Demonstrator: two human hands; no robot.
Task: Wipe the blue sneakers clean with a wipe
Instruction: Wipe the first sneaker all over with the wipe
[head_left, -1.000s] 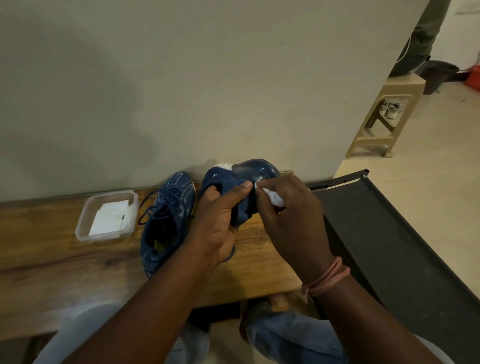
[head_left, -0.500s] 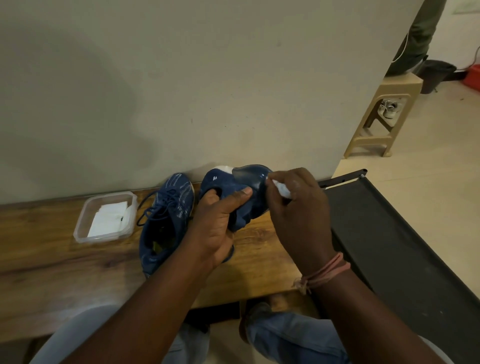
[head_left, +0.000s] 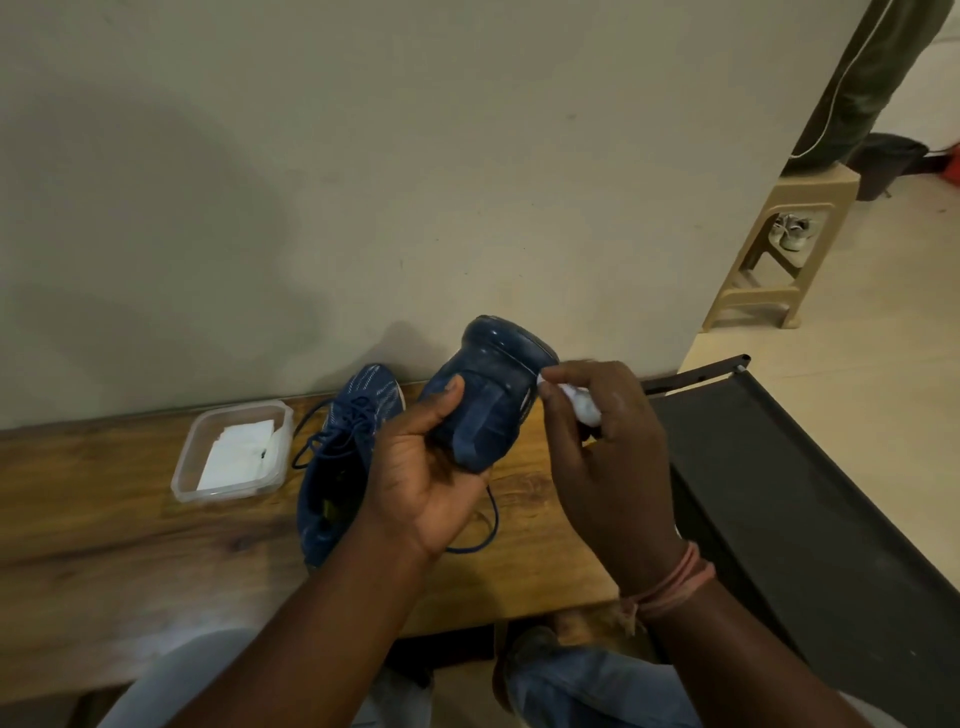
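The left hand (head_left: 422, 475) grips a blue sneaker (head_left: 488, 395) from below, thumb laid across its side and the other fingers curled out of sight behind it. This sneaker is lifted off the wooden table (head_left: 130, 530) and turned so its dark blue sole faces the camera, toe end up near the wall (head_left: 363, 156); the sole looks scuffed, with pale specks, and a blue lace hangs from it in a loop under the hand. The right hand (head_left: 608, 457) sits just to the right of the sneaker, its fingers pinching a bunched white wipe (head_left: 582, 408) whose tip touches the edge of the sole (most of the wipe is hidden in the fingers). A pinkish band circles the right wrist.

The second sneaker (head_left: 340, 457) lies flat on the table just left of the held one, upper side up, laces loose, its toe toward the wall. Further left, a clear plastic container (head_left: 231, 449) holds flat white wipes. A dark fabric cot (head_left: 810, 519) stands right of the table, and a beige plastic stool (head_left: 784, 254) stands on the floor beyond it.
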